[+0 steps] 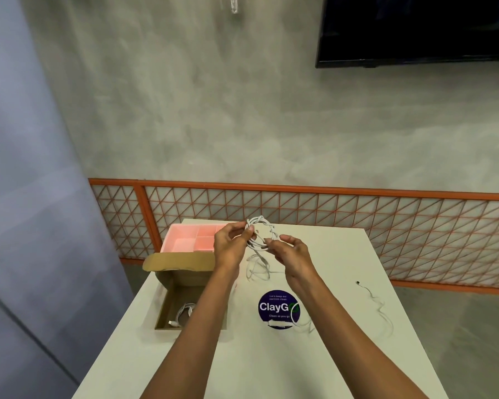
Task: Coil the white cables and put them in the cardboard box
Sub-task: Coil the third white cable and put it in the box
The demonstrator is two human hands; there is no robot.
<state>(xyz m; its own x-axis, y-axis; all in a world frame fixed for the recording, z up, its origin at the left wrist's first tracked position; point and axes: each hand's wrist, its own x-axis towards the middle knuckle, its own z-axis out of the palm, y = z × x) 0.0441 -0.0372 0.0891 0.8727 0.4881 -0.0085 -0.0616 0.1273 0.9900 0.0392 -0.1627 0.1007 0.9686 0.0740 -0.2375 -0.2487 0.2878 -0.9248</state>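
Head view: my left hand (231, 244) pinches the half-wound white cable (257, 236) above the far end of the table (242, 364), right hand (293, 254) pinching its strand. The loops stand upright, tail trailing down. One coil (185, 311) lies in the cardboard box (170, 295) at the left edge, and a loose cable (382, 309) waits near the right edge.

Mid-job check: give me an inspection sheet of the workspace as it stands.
Surface: white table with a round sticker.
Job's things: open box at left with one coiled cable inside; coil held above the table.
Clutter: pink tray behind the box.
Grippers: left hand and right hand both pinch the coil.
Cables: the coil's tail trails on the table; loose cable at right.
Surroundings: grey wall, orange lattice, dark screen.
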